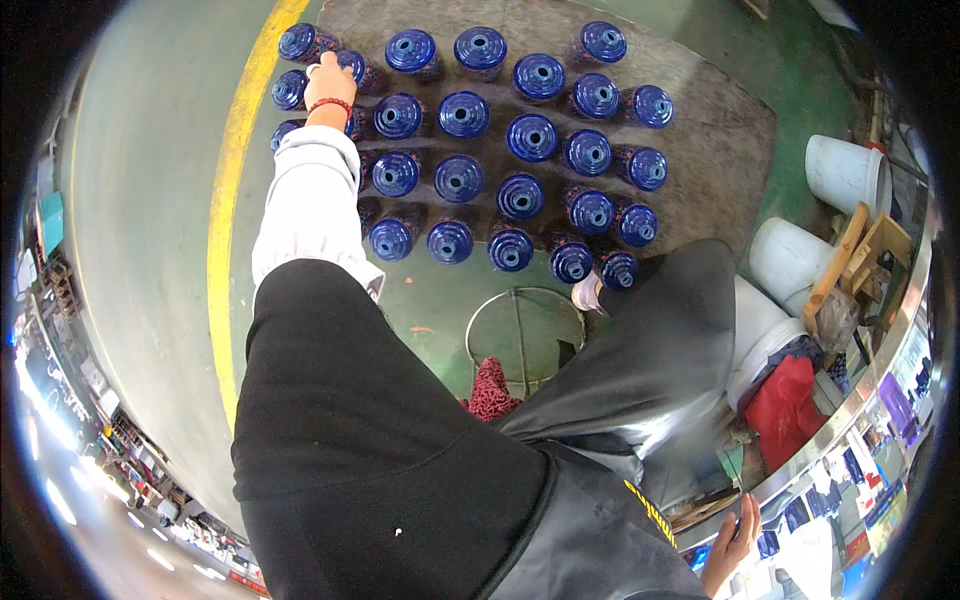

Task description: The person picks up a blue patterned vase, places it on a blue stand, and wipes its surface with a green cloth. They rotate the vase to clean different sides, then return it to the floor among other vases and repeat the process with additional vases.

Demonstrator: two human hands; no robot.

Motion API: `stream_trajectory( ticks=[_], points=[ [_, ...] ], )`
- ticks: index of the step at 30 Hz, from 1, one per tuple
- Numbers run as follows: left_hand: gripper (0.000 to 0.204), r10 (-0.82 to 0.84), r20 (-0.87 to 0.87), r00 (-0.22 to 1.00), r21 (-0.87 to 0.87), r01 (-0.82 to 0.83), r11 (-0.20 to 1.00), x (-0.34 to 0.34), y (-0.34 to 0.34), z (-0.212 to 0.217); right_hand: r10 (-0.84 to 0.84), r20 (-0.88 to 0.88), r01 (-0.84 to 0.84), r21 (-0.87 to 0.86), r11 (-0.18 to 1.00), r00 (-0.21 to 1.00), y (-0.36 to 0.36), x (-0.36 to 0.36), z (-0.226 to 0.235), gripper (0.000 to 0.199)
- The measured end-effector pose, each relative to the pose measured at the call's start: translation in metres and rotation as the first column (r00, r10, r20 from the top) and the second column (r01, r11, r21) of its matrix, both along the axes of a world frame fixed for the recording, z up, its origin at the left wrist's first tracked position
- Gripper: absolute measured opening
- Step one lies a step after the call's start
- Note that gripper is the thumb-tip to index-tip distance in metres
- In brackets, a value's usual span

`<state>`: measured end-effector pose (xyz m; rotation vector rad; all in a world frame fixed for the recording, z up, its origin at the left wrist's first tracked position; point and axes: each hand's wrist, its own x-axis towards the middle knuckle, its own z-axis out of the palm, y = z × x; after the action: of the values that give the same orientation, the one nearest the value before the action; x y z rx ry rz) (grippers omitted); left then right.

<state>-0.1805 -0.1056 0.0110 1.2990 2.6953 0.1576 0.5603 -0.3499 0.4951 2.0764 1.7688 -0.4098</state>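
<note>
White sleeve [312, 195], red beaded bracelet [330, 103], black clothing [390, 450]

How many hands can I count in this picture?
2: the left hand is at the upper left, over the blue vessels; the right hand is at the lower right. No others show.

Bottles [450, 125] stand in rows, many of them on a floor sheet [725, 150], with a floor line [229, 180] running along their left. The left hand [328, 88] is at the group's far left corner; the right hand [735, 548] is well apart, at lower right. A wire ring [519, 335] sits before the bottles, between the person's legs [650, 340]. Buckets [840, 172] stand to the right, beside a wooden frame [838, 262].
</note>
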Motion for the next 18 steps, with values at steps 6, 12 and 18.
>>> stream_trajectory(
  ticks=[6, 12, 18],
  points=[
    [0.036, 0.072, -0.013, 0.997, -0.01, -0.072, 0.997, 0.0, 0.004, 0.03, -0.018, -0.06, 0.022, 0.061, 0.998, 0.998, 0.015, -0.018, -0.008, 0.035],
    [0.032, -0.272, -0.116, 0.955, 0.126, 0.286, 0.95, 0.023, -0.025, 0.164, 0.021, -0.47, 0.06, 0.157, 0.986, 0.883, 0.057, -0.032, -0.042, 0.031],
    [0.023, -0.538, -0.167, 0.826, 0.487, 0.544, 0.683, 0.11, -0.079, 0.34, 0.113, -0.872, -0.014, 0.121, 0.993, 0.477, 0.118, -0.099, -0.117, 0.042]
  ],
)
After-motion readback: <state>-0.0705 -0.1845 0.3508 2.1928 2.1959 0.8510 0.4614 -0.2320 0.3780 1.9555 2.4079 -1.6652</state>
